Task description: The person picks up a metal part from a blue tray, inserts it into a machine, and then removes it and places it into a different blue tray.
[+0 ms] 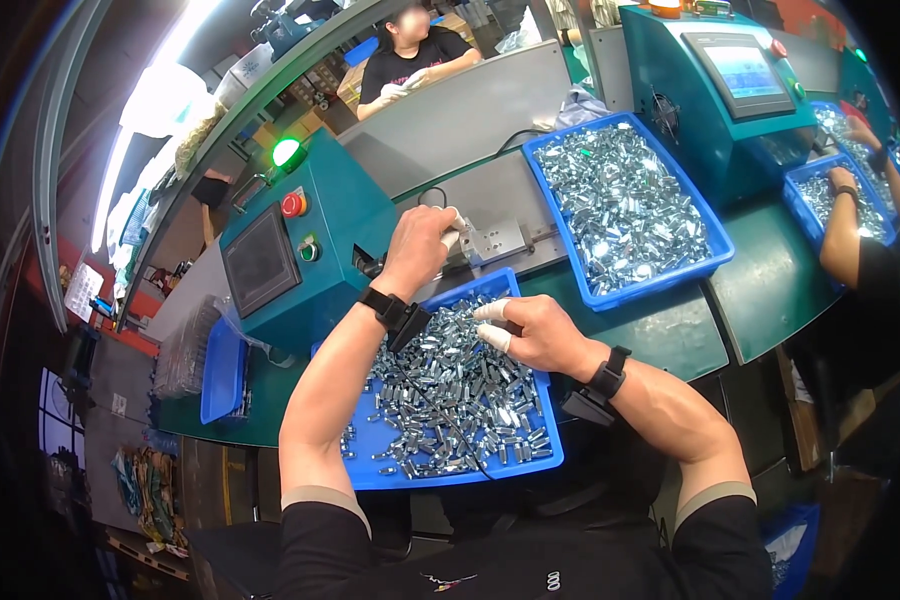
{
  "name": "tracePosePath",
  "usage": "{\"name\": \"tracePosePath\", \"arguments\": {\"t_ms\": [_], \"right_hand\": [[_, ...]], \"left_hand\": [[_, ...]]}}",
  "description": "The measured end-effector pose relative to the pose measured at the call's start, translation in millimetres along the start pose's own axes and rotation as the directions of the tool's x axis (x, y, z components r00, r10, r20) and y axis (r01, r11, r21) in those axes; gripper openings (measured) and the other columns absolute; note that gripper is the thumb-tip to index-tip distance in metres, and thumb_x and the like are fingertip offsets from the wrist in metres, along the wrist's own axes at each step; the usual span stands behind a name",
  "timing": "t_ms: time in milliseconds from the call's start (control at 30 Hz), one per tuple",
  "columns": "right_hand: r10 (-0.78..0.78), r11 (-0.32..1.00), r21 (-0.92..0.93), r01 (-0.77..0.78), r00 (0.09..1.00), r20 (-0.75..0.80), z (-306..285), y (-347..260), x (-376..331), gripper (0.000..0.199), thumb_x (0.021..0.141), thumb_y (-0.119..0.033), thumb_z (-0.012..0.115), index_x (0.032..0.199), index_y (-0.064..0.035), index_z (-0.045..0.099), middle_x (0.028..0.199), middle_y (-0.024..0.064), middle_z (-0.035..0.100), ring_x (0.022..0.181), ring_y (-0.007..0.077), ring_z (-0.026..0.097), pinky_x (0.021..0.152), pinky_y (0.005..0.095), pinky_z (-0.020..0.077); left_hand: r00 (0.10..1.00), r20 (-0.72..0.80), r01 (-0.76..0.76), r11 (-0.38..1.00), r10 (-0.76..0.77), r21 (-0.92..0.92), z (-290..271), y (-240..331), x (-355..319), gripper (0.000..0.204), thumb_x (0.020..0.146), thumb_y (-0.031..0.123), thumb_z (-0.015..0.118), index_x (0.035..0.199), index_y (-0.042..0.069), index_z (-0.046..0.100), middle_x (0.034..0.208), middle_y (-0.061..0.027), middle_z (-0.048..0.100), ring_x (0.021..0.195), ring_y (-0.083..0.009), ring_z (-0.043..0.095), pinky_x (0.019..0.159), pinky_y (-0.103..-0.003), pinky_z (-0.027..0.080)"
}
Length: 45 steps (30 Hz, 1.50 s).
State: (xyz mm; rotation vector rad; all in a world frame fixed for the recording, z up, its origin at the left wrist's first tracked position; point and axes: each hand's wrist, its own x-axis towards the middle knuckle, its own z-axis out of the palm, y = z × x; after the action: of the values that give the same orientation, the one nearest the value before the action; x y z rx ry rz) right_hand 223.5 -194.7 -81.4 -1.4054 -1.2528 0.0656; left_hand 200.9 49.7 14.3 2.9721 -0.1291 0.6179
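Note:
My left hand (422,246) is at the metal fixture (500,240) beside the green machine, its covered fingertips pinched together. Whatever lies between those fingertips is hidden. Over the near blue tray (450,478), my right hand (542,335) has its thumb and forefinger in white finger covers, bent close together at the heap of small shiny metal parts (450,390). I cannot make out what they hold, if anything. Both wrists wear black straps with small boxes, and a thin dark cable crosses the heap.
The green machine (305,235) has a dark screen, a red button and a lit green lamp. A larger blue tray (725,250) full of metal parts stands right. Beyond it is another machine (720,90). One person sits opposite; another works at the far right. A blue tray (222,370) leans left.

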Motion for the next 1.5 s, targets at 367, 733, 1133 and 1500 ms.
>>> {"name": "tracePosePath", "arguments": {"t_ms": [367, 733, 1133, 1500], "right_hand": [[-0.003, 1.000, -0.009, 0.003, 1.000, 0.008, 2, 0, 1, 0.026, 0.096, -0.018, 0.083, 0.118, -0.0043, 0.081, 0.090, 0.0161, 0.077, 0.070, 0.0255, 0.072, 0.066, 0.0346, 0.0560], [0.265, 0.961, 0.099, -0.258, 0.962, -0.066, -2, -7, 11, 0.046, 0.101, -0.015, 0.077, 0.144, -0.0017, 0.065, 0.114, 0.0134, 0.081, 0.094, 0.0150, 0.074, 0.082, 0.0317, 0.0592], [0.425, 0.857, 0.305, -0.414, 0.905, 0.034, 9, 18, 67, 0.077, 0.104, -0.009, 0.070, 0.169, 0.0008, 0.030, 0.156, 0.0227, 0.061, 0.144, 0.0282, 0.058, 0.120, 0.0405, 0.0461], [0.308, 0.898, 0.275, -0.344, 0.937, 0.165, 14, 31, 63, 0.083, 0.102, -0.016, 0.074, 0.170, -0.0010, 0.029, 0.161, 0.0201, 0.057, 0.147, 0.0281, 0.056, 0.120, 0.0407, 0.0452]], "left_hand": [[0.995, 0.030, -0.103, 0.984, 0.100, 0.143, 3, -8, -4, 0.014, 0.088, 0.006, 0.075, 0.102, 0.007, 0.076, 0.087, -0.0128, 0.071, 0.093, -0.0365, 0.067, 0.084, -0.048, 0.053], [0.983, -0.181, -0.045, 0.996, 0.032, -0.070, -41, 46, -83, 0.032, 0.089, 0.005, 0.078, 0.121, 0.002, 0.075, 0.112, -0.0169, 0.075, 0.108, -0.0380, 0.069, 0.098, -0.047, 0.055], [0.972, -0.033, 0.203, 0.897, -0.234, -0.393, -51, 71, -206, 0.028, 0.091, 0.003, 0.081, 0.119, 0.004, 0.079, 0.108, -0.0139, 0.080, 0.101, -0.0328, 0.075, 0.090, -0.041, 0.059], [0.976, 0.047, 0.208, 0.847, -0.213, -0.489, -50, 68, -212, 0.029, 0.091, 0.004, 0.082, 0.120, 0.005, 0.079, 0.108, -0.0118, 0.080, 0.103, -0.0313, 0.075, 0.091, -0.041, 0.059]]}}
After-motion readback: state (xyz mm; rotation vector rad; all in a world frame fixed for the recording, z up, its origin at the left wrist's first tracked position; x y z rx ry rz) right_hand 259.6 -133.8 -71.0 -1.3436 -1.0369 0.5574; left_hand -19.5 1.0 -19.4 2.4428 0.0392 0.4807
